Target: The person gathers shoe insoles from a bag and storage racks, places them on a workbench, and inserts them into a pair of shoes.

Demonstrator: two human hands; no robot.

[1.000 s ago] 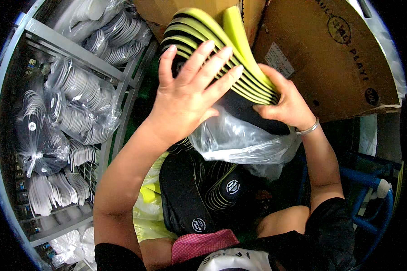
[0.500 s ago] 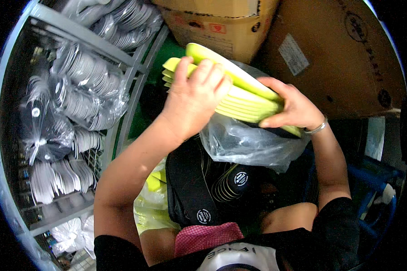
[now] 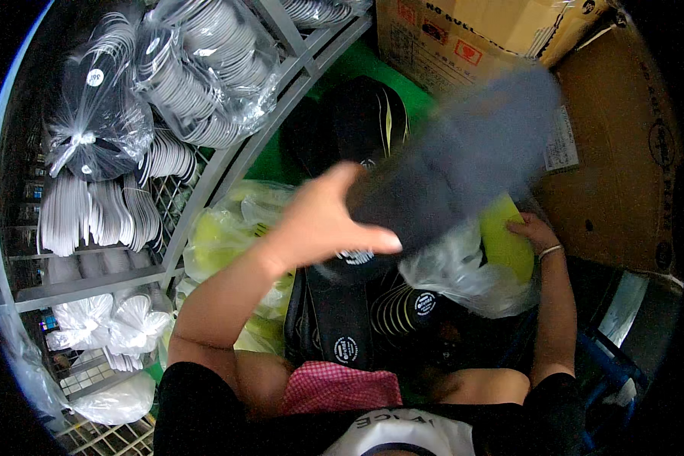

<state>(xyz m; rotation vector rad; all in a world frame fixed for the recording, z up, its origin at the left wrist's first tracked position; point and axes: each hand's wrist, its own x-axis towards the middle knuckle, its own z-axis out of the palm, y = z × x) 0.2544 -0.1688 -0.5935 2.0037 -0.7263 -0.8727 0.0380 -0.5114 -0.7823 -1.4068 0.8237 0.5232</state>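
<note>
My left hand (image 3: 319,220) is closed around the heel end of a large black insole (image 3: 463,144), raised over the middle and blurred by motion. Whether it is one insole or a stack, I cannot tell. My right hand (image 3: 536,232) pinches the edge of a lime-green insole (image 3: 507,239), which stands in or against a clear plastic bag (image 3: 463,277). Below, between my knees, lie black insoles (image 3: 346,319) with round white prints, and a fanned stack of black insoles (image 3: 399,310) with yellowish edges.
A metal rack (image 3: 228,186) on the left carries bagged grey insoles (image 3: 205,68) and loose pale stacks (image 3: 68,213). Bagged lime-green insoles (image 3: 224,243) lie beside it. More black insoles (image 3: 357,114) rest on the green floor. Cardboard boxes (image 3: 463,42) stand behind and right.
Both hands were together on a lime-green insole stack above the bag. They have separated: the left now holds a dark insole, the right has moved down and right with a green one.
</note>
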